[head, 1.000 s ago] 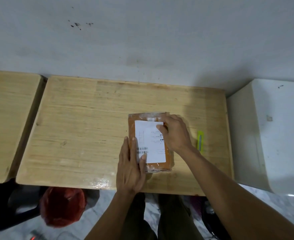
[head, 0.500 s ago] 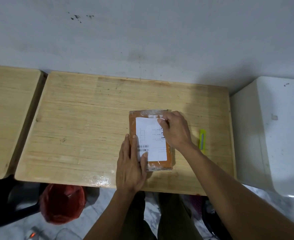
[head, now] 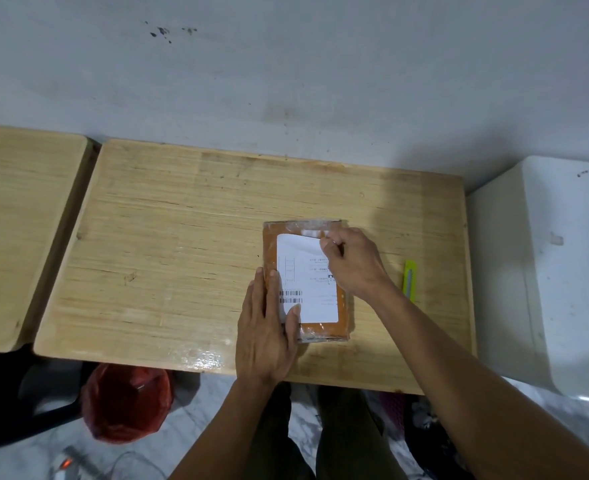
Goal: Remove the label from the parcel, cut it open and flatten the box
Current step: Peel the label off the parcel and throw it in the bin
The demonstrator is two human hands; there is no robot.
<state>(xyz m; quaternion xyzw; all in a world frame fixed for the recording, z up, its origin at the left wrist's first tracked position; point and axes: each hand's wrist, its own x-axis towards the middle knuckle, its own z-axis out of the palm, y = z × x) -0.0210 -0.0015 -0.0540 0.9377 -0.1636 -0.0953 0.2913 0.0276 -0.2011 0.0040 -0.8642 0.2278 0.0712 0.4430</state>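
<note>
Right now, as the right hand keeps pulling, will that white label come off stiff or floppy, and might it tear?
Probably floppy: the label is thin paper, its far corner curling where the right hand pinches it. It may tear, since most still lies stuck flat. The glossy-wrapped parcel could slide, hence the left hand pressing it down.

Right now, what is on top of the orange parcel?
A white label, its far corner pinched by the right hand; the left hand presses its near edge. The parcel's contents are hidden.
</note>
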